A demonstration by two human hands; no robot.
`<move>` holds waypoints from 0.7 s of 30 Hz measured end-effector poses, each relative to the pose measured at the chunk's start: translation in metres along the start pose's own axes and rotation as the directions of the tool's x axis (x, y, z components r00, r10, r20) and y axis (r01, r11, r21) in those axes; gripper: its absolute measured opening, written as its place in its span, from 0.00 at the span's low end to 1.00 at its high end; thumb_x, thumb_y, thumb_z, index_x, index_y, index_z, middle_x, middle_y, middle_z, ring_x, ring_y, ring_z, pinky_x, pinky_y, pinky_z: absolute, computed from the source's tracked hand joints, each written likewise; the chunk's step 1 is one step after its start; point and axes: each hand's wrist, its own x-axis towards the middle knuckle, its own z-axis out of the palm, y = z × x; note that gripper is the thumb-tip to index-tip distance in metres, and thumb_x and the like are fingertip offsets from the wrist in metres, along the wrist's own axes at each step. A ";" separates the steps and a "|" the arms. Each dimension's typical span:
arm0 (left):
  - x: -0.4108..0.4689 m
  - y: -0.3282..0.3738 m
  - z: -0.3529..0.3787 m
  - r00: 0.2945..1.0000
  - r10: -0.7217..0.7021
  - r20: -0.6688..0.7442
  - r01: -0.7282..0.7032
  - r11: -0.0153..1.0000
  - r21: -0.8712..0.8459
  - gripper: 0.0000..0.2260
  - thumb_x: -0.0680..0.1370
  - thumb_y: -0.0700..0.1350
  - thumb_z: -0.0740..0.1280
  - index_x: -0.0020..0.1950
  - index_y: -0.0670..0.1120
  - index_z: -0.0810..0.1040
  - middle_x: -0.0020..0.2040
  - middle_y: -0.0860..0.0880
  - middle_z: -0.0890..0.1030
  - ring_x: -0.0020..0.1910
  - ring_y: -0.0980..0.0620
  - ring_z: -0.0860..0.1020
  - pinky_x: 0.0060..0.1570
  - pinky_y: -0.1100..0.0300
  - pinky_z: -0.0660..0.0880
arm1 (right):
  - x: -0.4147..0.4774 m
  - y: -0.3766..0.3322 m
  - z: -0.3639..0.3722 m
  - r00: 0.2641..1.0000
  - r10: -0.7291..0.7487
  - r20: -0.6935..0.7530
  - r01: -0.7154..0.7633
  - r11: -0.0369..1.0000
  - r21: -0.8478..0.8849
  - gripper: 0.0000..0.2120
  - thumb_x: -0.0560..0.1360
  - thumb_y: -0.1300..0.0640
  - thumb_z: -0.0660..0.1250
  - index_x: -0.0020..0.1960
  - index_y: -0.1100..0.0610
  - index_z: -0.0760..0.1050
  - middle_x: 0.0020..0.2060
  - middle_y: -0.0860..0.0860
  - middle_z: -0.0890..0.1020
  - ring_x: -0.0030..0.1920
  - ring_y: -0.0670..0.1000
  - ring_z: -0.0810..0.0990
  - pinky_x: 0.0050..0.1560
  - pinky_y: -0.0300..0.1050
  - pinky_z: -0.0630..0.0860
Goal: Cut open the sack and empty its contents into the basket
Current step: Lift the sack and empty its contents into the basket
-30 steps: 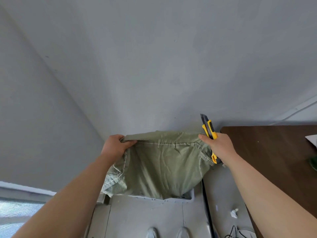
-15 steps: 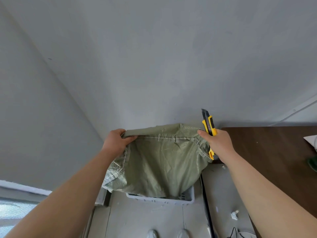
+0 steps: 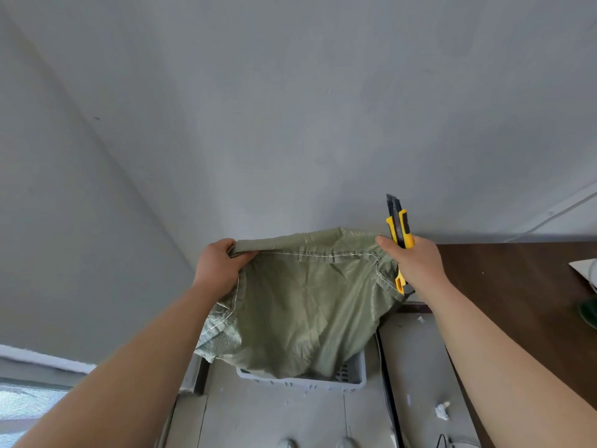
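Head view: left hand and right hand grip the green woven plastic sack by its stitched top edge, its lower end inside the grey plastic basket; right fingers also clench a yellow-and-black utility knife.

Soft, even daylight with no glare, brightest at the window low on the left, faint grey shadows on the wall, sharp in the middle, a little blurry and bent at the edges, with straight lines curving there.
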 end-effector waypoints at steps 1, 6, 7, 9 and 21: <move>0.001 0.001 -0.002 1.000 -0.004 -0.008 0.004 1.000 0.019 0.12 0.74 0.49 0.72 0.44 0.39 0.79 0.33 0.45 0.78 0.31 0.48 0.74 0.31 0.59 0.70 | 0.000 -0.003 -0.001 1.000 -0.010 0.021 0.010 1.000 -0.019 0.25 0.72 0.48 0.72 0.31 0.55 0.58 0.23 0.50 0.59 0.24 0.49 0.58 0.25 0.40 0.57; 0.003 0.010 -0.008 0.996 0.042 -0.077 -0.040 0.999 0.029 0.12 0.75 0.48 0.71 0.43 0.40 0.78 0.33 0.45 0.77 0.31 0.48 0.73 0.30 0.58 0.68 | 0.002 -0.013 -0.004 1.000 0.010 -0.004 -0.010 0.999 0.033 0.22 0.72 0.47 0.72 0.34 0.57 0.62 0.23 0.48 0.59 0.24 0.50 0.59 0.27 0.44 0.64; 0.004 0.010 -0.009 0.997 0.035 -0.070 -0.033 0.999 0.038 0.12 0.75 0.49 0.71 0.44 0.40 0.78 0.33 0.45 0.77 0.31 0.48 0.73 0.30 0.58 0.69 | 0.001 -0.014 -0.003 1.000 0.015 0.012 -0.015 1.000 0.026 0.22 0.72 0.47 0.72 0.35 0.57 0.62 0.23 0.49 0.59 0.24 0.50 0.59 0.27 0.43 0.63; 0.004 0.014 -0.013 0.996 0.041 -0.074 -0.039 0.999 0.033 0.12 0.74 0.49 0.71 0.44 0.39 0.78 0.34 0.45 0.77 0.32 0.47 0.74 0.32 0.57 0.70 | 0.001 -0.019 -0.002 1.000 0.012 0.022 -0.012 1.000 0.012 0.22 0.72 0.46 0.72 0.35 0.57 0.62 0.25 0.50 0.58 0.25 0.50 0.58 0.23 0.40 0.60; 0.004 0.038 -0.018 0.990 0.106 -0.089 -0.109 0.994 -0.030 0.11 0.74 0.48 0.72 0.42 0.40 0.78 0.34 0.44 0.78 0.33 0.47 0.75 0.36 0.53 0.74 | -0.001 -0.045 -0.004 0.999 -0.051 0.014 0.050 0.997 0.066 0.20 0.72 0.46 0.72 0.36 0.57 0.66 0.23 0.48 0.58 0.26 0.50 0.59 0.29 0.44 0.61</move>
